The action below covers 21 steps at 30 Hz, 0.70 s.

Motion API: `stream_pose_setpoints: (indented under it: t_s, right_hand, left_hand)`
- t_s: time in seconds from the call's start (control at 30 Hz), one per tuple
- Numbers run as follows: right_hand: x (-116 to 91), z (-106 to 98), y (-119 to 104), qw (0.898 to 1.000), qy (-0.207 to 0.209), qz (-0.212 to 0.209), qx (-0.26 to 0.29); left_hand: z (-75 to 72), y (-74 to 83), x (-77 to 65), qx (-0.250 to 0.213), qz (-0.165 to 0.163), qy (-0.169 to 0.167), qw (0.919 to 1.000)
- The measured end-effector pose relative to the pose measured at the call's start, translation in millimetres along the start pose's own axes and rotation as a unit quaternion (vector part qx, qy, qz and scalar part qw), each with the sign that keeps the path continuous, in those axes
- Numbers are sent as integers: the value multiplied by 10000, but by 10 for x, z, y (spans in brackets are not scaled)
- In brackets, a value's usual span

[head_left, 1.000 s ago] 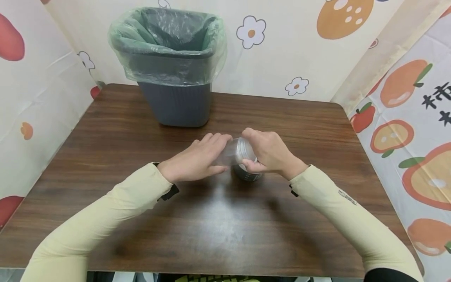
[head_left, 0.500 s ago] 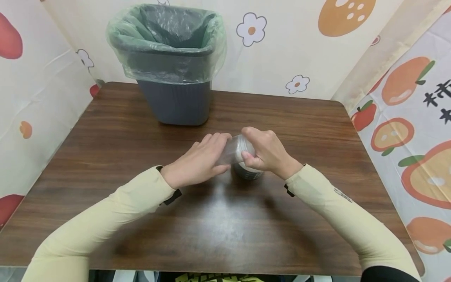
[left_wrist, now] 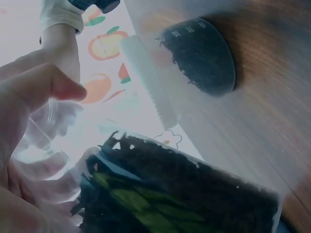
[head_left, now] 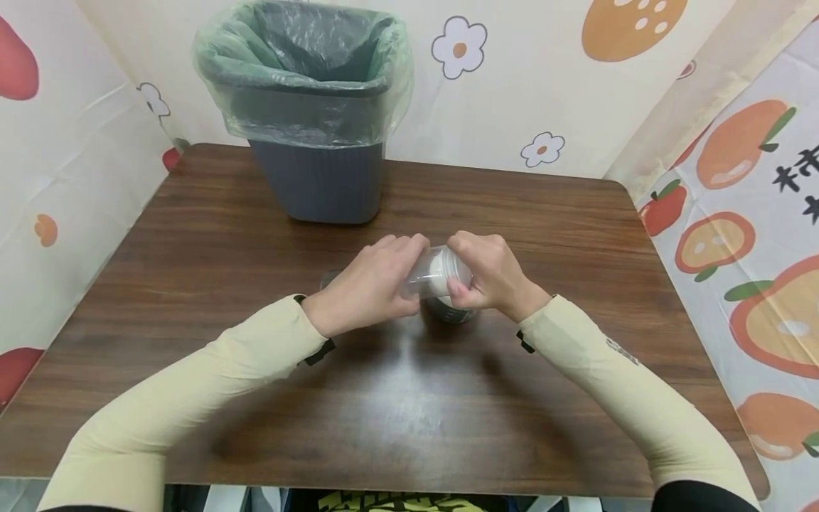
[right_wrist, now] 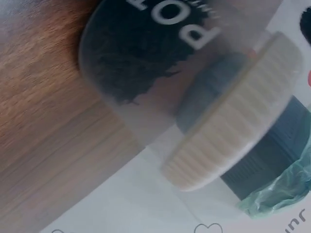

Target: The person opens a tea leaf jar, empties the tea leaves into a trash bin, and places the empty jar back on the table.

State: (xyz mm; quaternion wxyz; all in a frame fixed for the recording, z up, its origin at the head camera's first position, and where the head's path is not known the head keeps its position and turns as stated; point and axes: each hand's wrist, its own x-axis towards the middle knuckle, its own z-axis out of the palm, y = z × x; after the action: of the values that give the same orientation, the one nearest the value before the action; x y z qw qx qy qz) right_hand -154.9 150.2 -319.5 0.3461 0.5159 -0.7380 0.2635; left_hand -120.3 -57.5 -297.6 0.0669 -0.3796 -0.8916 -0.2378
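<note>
A clear plastic jar point(head_left: 416, 279) with dark, leafy-looking bits inside lies tilted on its side between my hands. My left hand point(head_left: 370, 286) grips its body; in the left wrist view, the dark contents point(left_wrist: 160, 189) fill the lower middle. My right hand point(head_left: 495, 274) has its fingers and thumb curled round the jar's clear, ridged mouth end. Whether a separate clear lid sits there I cannot tell. Just beneath stands a second jar point(head_left: 451, 311), partly hidden, with dark contents and white lettering. Its white ribbed lid point(right_wrist: 233, 116) shows in the right wrist view.
A dark grey bin point(head_left: 320, 181) lined with a green bag point(head_left: 307, 117) stands at the back of the brown wooden table point(head_left: 525, 398). Fruit-patterned sheets point(head_left: 736, 163) hang around the table. Yellow and black items point(head_left: 397, 502) lie below the front edge.
My left hand has shifted slightly right and its fingers curl more round the jar. The jar's far end now shows left of that hand. The right hand moves only slightly.
</note>
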Motion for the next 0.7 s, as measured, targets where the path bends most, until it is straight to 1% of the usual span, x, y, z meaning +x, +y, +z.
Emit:
stream_pose_setpoints:
  t_s: [0.1, 0.2, 0.33, 0.4, 0.43, 0.47, 0.57, 0.63, 0.67, 0.7]
  right_hand:
    - [-25, 32, 36, 9987, 235, -443, -132]
    - [-38, 54, 52, 9958, 422, -759, -303]
    - [-25, 60, 50, 9931, 544, -973, -376]
    - [-10, 58, 51, 9920, 576, -1056, -385]
    - [1, 57, 51, 9909, 609, -1124, -414]
    - [12, 57, 50, 9890, 628, -1262, -446]
    - [53, 53, 49, 9802, 614, -1803, -539]
    - [91, 43, 53, 9738, 591, -2112, -594]
    - [113, 34, 60, 9729, 505, -2178, -591]
    - [134, 25, 69, 9735, 409, -2177, -577]
  left_hand:
    - [-11, 3, 11, 104, -22, -223, 9997]
    - [-12, 2, 17, 125, -11, -368, 9992]
    - [-12, -8, 21, 83, 112, -373, 9992]
    - [-11, -14, 24, -18, 159, -357, 9992]
    - [-10, -18, 27, -92, 177, -363, 9991]
    - [-5, -26, 30, -273, 196, -420, 9986]
    - [17, -45, 18, -899, 204, -742, 9930]
    - [12, -46, 10, -1119, 208, -830, 9900]
    - [-2, -47, 8, -1198, 204, -850, 9889]
    - [-23, -46, 6, -1146, 191, -820, 9898]
